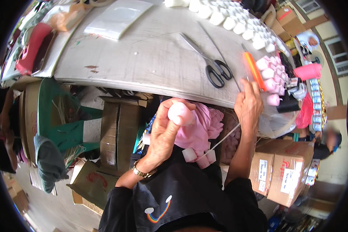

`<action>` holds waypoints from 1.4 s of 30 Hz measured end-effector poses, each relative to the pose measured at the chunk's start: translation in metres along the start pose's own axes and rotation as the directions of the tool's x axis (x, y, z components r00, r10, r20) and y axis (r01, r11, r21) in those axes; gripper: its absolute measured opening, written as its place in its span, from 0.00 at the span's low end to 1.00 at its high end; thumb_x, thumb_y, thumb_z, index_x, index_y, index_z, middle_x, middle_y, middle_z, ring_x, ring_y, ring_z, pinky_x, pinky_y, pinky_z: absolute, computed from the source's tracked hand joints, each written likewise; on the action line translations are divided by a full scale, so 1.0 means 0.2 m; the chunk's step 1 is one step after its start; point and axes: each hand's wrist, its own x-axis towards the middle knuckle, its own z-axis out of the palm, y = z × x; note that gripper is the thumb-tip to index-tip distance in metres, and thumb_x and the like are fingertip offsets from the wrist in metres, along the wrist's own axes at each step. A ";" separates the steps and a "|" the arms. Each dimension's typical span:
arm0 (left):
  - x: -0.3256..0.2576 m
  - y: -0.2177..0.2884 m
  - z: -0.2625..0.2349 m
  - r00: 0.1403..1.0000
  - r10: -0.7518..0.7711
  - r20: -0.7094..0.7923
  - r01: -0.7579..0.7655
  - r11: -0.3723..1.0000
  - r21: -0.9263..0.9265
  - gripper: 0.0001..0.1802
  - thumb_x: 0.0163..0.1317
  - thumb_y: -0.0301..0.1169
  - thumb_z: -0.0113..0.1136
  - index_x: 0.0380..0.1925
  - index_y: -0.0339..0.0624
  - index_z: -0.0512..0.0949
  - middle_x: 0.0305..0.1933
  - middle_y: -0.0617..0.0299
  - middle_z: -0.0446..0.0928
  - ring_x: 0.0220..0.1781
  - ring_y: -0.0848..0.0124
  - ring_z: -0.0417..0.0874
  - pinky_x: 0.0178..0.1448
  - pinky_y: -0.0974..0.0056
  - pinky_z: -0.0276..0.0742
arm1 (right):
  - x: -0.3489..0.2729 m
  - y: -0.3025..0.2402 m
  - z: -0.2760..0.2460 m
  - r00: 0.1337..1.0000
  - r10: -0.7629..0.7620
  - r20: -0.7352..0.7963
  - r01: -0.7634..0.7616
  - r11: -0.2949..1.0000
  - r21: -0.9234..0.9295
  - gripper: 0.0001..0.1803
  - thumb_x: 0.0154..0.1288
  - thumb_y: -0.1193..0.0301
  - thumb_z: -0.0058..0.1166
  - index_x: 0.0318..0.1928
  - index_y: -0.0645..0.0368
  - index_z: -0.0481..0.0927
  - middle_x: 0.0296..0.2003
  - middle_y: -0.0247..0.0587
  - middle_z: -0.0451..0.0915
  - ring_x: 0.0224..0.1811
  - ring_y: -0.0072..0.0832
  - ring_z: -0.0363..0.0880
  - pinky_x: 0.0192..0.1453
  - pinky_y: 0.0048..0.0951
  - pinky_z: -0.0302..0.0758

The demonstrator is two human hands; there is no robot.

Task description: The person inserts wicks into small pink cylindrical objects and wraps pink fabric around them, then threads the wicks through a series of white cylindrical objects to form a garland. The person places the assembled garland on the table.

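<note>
A small, rounded pink piece that looks like a votive candle [180, 113] is gripped between the thumb and fingers of my left hand [164, 133], above my lap. My right hand [249, 101] is at the table's front edge with its fingers curled and pinched. The near end of a thin metal rod [219, 51] meets these fingers, but what they hold is hidden. Just beyond them lies an orange-handled cutter [253, 70]. Black-handled scissors [216, 72] rest left of it. A white cord [225, 138] runs from by my right wrist down to pale blocks [190, 155] on the pink cloth [199, 127] in my lap.
Rows of white pieces [229, 24] stand along the table's [116, 62] far right, with pink pieces [273, 79] nearer. Clear plastic sheets [118, 17] lie at the far left. Cardboard boxes [281, 170] flank me, and a green chair [62, 112] stands left.
</note>
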 end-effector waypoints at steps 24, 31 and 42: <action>-0.03 0.11 -0.30 0.852 0.514 0.094 -0.226 0.201 0.953 0.25 0.43 0.24 0.73 0.42 0.39 0.73 0.43 0.52 0.72 0.44 0.55 0.77 0.45 0.57 0.76 | -0.49 -0.03 -0.25 0.910 0.403 0.098 -0.393 0.760 0.517 0.26 0.61 0.82 0.36 0.59 0.66 0.74 0.23 0.28 0.68 0.22 0.14 0.58 0.25 0.19 0.58; -0.05 0.18 -0.46 0.824 0.560 -0.088 -0.087 0.278 0.957 0.20 0.44 0.17 0.62 0.39 0.40 0.71 0.41 0.53 0.73 0.42 0.53 0.78 0.44 0.57 0.75 | -0.66 -0.24 -0.39 0.977 0.116 0.179 -0.211 0.400 0.892 0.17 0.63 0.73 0.43 0.41 0.69 0.83 0.25 0.41 0.81 0.23 0.22 0.74 0.29 0.20 0.70; -0.05 0.20 -0.48 0.815 0.557 -0.161 -0.054 0.348 0.936 0.16 0.43 0.19 0.62 0.35 0.39 0.72 0.36 0.57 0.72 0.37 0.61 0.77 0.41 0.62 0.73 | -0.57 -0.39 -0.47 0.952 -0.101 0.289 -0.136 0.708 0.693 0.21 0.46 0.75 0.44 0.39 0.61 0.87 0.32 0.40 0.86 0.29 0.30 0.79 0.37 0.28 0.75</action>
